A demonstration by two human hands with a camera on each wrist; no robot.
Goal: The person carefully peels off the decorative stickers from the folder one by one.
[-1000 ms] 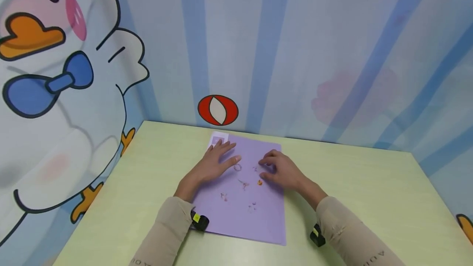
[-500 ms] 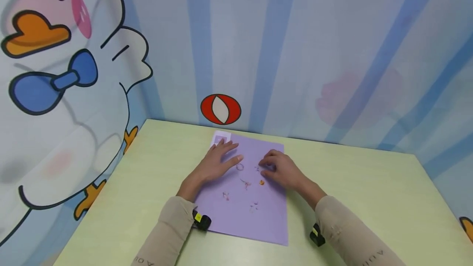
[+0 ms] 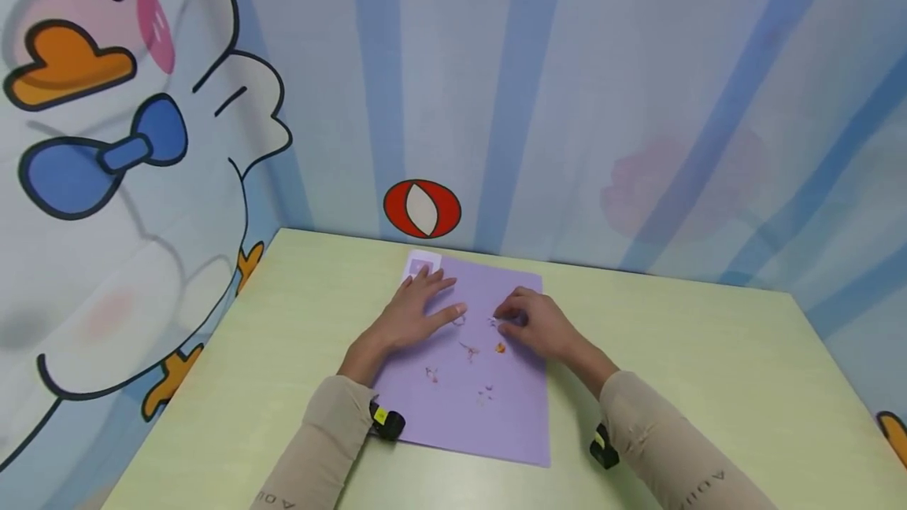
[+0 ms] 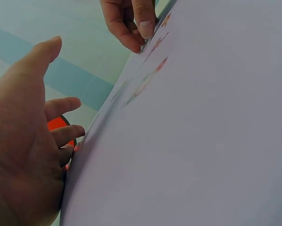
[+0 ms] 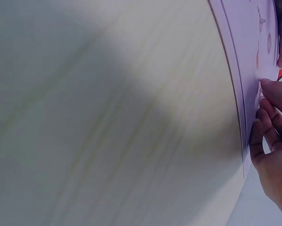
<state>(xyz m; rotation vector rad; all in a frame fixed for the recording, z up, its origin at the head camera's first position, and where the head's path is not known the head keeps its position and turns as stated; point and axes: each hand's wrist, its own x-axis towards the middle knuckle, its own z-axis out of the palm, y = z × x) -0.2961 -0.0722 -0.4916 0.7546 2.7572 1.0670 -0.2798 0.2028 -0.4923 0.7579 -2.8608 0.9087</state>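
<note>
In the head view a purple sheet (image 3: 460, 431) lies on the table, dotted with small, thin decorations too small to identify. My left hand (image 3: 407, 317) rests at the sheet's left side, fingers spread, its thumb near a ring-shaped decoration (image 3: 459, 320). Over the right half, my right hand (image 3: 542, 325) has bent fingers, with thumb and forefinger pinching at a tiny whitish piece (image 3: 492, 322) on the sheet. Just below that thumb is an orange decoration (image 3: 500, 348). The left wrist view shows my right fingertips (image 4: 145, 30) touching down close to the sheet.
A white card (image 3: 423, 261) with a purple picture sits at the sheet's top left corner, partly behind my left fingers. Around the sheet spreads the pale yellow-green table (image 3: 680, 352). A printed cloth wall (image 3: 453, 101) stands behind it.
My right fingertips have shifted slightly over the whitish piece, which shows more clearly between them. The left hand stays in place; the whole view shifts a little with the head.
</note>
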